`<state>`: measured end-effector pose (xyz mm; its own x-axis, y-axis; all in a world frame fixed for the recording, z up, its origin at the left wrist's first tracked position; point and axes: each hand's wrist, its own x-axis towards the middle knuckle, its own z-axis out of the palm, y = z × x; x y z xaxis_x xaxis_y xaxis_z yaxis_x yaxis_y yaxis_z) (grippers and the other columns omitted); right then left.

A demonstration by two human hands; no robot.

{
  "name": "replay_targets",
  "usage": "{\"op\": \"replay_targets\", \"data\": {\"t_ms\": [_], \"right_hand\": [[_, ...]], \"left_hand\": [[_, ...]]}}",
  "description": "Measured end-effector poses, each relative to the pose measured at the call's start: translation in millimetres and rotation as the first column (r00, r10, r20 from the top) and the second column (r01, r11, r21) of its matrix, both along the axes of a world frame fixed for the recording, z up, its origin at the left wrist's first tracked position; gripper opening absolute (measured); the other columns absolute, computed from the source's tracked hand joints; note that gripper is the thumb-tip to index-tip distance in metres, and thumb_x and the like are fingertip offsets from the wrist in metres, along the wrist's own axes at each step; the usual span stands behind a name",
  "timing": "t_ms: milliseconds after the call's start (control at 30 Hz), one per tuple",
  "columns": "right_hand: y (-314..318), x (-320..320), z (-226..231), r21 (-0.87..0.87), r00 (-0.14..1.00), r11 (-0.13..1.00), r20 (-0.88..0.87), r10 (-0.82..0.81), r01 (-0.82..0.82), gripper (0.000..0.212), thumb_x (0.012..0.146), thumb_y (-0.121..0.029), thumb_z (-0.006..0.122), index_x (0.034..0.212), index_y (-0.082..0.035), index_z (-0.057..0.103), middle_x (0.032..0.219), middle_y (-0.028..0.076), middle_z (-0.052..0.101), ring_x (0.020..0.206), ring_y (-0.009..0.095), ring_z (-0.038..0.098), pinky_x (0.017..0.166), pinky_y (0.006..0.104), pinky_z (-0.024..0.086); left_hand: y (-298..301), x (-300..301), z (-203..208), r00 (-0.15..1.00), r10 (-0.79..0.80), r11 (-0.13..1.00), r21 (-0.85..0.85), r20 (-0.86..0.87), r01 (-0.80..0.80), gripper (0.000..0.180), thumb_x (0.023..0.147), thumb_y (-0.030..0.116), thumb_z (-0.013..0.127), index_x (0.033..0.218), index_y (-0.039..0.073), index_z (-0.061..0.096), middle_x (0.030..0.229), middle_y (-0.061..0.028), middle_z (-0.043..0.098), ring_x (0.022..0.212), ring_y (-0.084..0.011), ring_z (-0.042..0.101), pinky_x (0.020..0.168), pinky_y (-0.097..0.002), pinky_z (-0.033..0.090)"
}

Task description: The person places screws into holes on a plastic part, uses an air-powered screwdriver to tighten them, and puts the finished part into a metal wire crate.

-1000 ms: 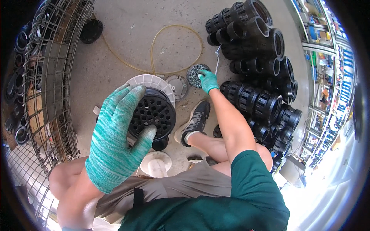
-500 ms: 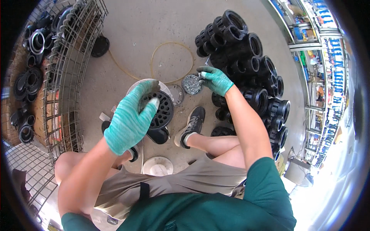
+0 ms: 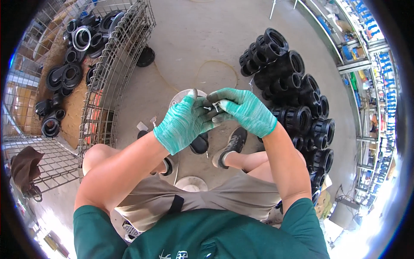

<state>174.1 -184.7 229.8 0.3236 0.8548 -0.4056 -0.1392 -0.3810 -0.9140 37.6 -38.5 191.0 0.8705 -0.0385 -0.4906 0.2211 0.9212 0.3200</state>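
Both my hands wear green gloves with darkened fingertips and meet above the floor in front of me. A small silver screw (image 3: 217,106) is pinched between the thumb and fingers of my right hand (image 3: 248,110). My left hand (image 3: 181,123) is cupped beside it, fingertips touching the right hand's, with another small silver piece (image 3: 208,108), seemingly a screw, at its fingers. Below the hands the end of a black plastic part (image 3: 199,144) shows; the rest of it is hidden. Behind them is part of a pale round stand (image 3: 183,96).
Black ribbed pipe fittings (image 3: 297,101) are stacked at the right. A wire cage (image 3: 110,56) with black rings and fittings stands left. A black disc (image 3: 145,57) and a thin yellow hose (image 3: 215,61) lie on the floor. Shelving (image 3: 353,67) lines the far right. A white round base (image 3: 191,184) sits between my legs.
My right hand has come left from the dish of small metal pieces to meet my left hand, which moved right. The hands now cover the dish and the black part's holed face. The view has shifted.
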Motion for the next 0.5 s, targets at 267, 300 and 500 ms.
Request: {"op": "replay_targets", "data": {"t_ms": [267, 300, 500], "right_hand": [[8.8, -2.8, 1.9, 0.079, 0.814, 0.978, 0.569, 0.116, -0.195, 0.029, 0.096, -0.003, 0.052, 0.123, 0.001, 0.064, 0.107, 0.013, 0.072, 0.093, 0.019, 0.070, 0.084, 0.0308, 0.056], [7.1, -2.0, -1.9, 0.103, 0.816, 0.982, 0.574, 0.070, -0.157, 0.027, 0.096, -0.004, 0.053, 0.120, 0.001, 0.065, 0.105, 0.013, 0.072, 0.091, 0.019, 0.070, 0.082, 0.0307, 0.055], [-4.5, 17.3, 0.0, 0.164, 0.939, 0.956, 0.209, -0.274, 0.243, 0.022, 0.097, -0.001, 0.051, 0.115, -0.001, 0.064, 0.104, 0.010, 0.072, 0.079, 0.015, 0.069, 0.070, 0.0287, 0.056]], "left_hand": [[14.3, -1.5, -18.5, 0.993, -0.071, 0.995, 0.071, 0.090, 0.065, 0.035, 0.099, 0.040, 0.058, 0.122, 0.014, 0.061, 0.112, -0.0059, 0.064, 0.104, -0.0219, 0.063, 0.096, -0.0432, 0.052], [12.0, -5.6, -11.5, 0.994, -0.030, 0.999, 0.038, 0.105, 0.026, 0.029, 0.097, 0.031, 0.063, 0.121, 0.014, 0.062, 0.111, -0.0058, 0.064, 0.103, -0.0209, 0.063, 0.092, -0.0444, 0.055], [13.7, -5.8, -33.2, 0.999, -0.032, 0.984, 0.175, -0.005, 0.033, 0.034, 0.097, -0.007, 0.046, 0.128, 0.001, 0.056, 0.118, -0.0153, 0.066, 0.107, -0.0270, 0.068, 0.093, -0.0401, 0.060]]}}
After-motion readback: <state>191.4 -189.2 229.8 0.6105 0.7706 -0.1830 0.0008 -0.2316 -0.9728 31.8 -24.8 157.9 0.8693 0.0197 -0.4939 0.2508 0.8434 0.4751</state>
